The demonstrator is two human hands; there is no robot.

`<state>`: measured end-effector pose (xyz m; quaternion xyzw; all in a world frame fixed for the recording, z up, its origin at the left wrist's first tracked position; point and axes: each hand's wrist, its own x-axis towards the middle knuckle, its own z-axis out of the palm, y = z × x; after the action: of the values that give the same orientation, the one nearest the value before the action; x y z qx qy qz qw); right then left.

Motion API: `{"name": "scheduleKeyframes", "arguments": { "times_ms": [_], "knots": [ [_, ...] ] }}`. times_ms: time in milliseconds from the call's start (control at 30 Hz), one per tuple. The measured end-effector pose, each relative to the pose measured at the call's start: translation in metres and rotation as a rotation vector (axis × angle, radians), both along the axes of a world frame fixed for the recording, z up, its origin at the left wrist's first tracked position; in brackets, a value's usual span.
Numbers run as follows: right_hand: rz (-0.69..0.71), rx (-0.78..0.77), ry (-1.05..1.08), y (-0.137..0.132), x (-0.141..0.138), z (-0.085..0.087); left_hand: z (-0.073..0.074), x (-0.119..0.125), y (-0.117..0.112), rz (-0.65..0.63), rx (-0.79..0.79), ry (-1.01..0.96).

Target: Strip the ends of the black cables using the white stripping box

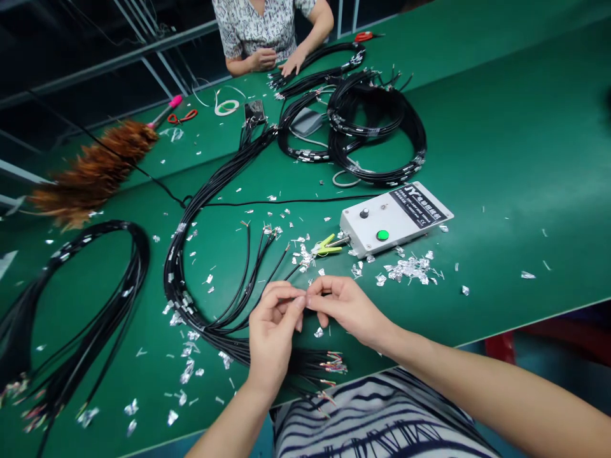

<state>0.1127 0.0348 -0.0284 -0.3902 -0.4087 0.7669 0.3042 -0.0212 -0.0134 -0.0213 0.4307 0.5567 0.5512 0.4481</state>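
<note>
My left hand [273,331] and my right hand [344,306] meet fingertip to fingertip just above the green table [501,159], near its front edge. Both pinch something small between thumb and fingers; I cannot make out what. Under my left hand lies a bundle of black cables [200,254] whose stripped coloured ends [331,366] point right. A few loose cables [258,267] fan out beyond my hands. Silver foil scraps [405,267] are scattered around.
A grey box [394,217] with a green button and a yellow-handled tool [327,245] sits beyond my hands. Black cable coils [377,127] lie farther back, another [95,286] at left. A feather duster [90,172], red scissors [182,117], and a person's hands [277,60] are at the far edge.
</note>
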Motion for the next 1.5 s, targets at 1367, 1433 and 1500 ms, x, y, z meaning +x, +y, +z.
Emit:
{"name": "scheduleKeyframes", "arguments": {
  "times_ms": [1367,1433,1500],
  "knots": [
    [0.301,1.655,-1.296,0.088,0.042,0.012,-0.021,-0.003,0.077,-0.104,-0.124,0.127],
    [0.3,1.65,-1.297,0.088,0.042,0.012,-0.022,-0.003,0.079,-0.1,-0.116,0.137],
    [0.3,1.643,-1.3,0.089,0.042,0.013,-0.022,-0.003,0.08,-0.098,-0.112,0.151]
  ]
}}
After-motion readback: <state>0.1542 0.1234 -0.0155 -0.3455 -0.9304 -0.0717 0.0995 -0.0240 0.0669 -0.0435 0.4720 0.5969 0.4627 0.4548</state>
